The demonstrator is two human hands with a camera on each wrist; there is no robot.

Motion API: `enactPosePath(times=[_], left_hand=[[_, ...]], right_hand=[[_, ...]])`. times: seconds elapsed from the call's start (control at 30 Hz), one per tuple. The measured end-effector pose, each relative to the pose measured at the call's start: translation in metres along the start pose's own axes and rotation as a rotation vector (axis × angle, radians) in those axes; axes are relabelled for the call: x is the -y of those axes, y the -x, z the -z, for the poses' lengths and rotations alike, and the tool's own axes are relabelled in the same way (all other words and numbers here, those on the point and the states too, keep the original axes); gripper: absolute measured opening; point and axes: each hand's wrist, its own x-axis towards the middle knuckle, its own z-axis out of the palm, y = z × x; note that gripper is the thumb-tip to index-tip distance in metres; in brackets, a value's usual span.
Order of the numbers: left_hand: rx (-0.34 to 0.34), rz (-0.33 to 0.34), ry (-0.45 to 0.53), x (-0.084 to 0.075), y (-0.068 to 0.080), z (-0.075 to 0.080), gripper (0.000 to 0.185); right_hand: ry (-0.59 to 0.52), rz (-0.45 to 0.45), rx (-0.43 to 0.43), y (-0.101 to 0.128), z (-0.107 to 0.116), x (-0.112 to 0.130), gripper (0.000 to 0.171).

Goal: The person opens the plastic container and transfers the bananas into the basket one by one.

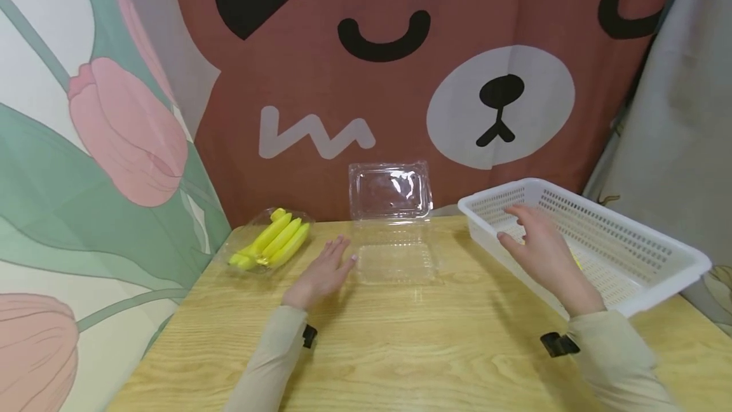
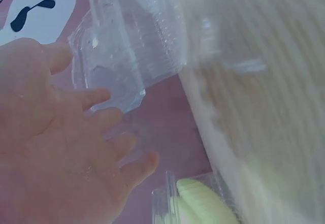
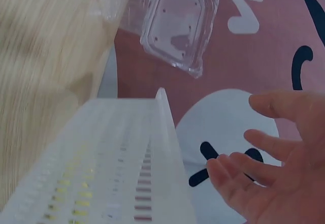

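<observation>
An empty clear plastic clamshell box (image 1: 393, 243) stands open at the middle back of the wooden table (image 1: 400, 348), its lid (image 1: 391, 190) upright against the curtain. My left hand (image 1: 323, 272) lies open just left of the box, fingers straight, holding nothing. My right hand (image 1: 540, 250) hovers open over the near rim of a white slotted basket (image 1: 623, 240) at the right. Something yellow (image 1: 576, 262) shows in the basket beside that hand. The box (image 2: 117, 56) and my left hand (image 2: 66, 148) appear in the left wrist view; the right wrist view holds the lid (image 3: 177, 26), basket wall (image 3: 152, 173) and right hand (image 3: 274, 168).
A second clear box (image 1: 265, 241) filled with yellow banana-like pieces sits at the table's back left corner. A bear-print curtain (image 1: 400, 81) hangs close behind the table and a tulip-print cloth (image 1: 86, 145) closes off the left side.
</observation>
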Motion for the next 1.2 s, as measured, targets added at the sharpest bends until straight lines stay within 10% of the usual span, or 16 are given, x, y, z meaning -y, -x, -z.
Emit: enactPosePath(times=[0.53,1.2], left_hand=[[-0.129,-0.014,0.011,0.017,0.003,0.031,0.063],[-0.278,0.143,-0.026,0.071,0.018,0.075,0.063]], right_hand=[[-0.130,0.037,0.130,-0.012,-0.050,0.036,0.051],[-0.167,0.068,0.205,-0.017,-0.092,0.080,0.054]])
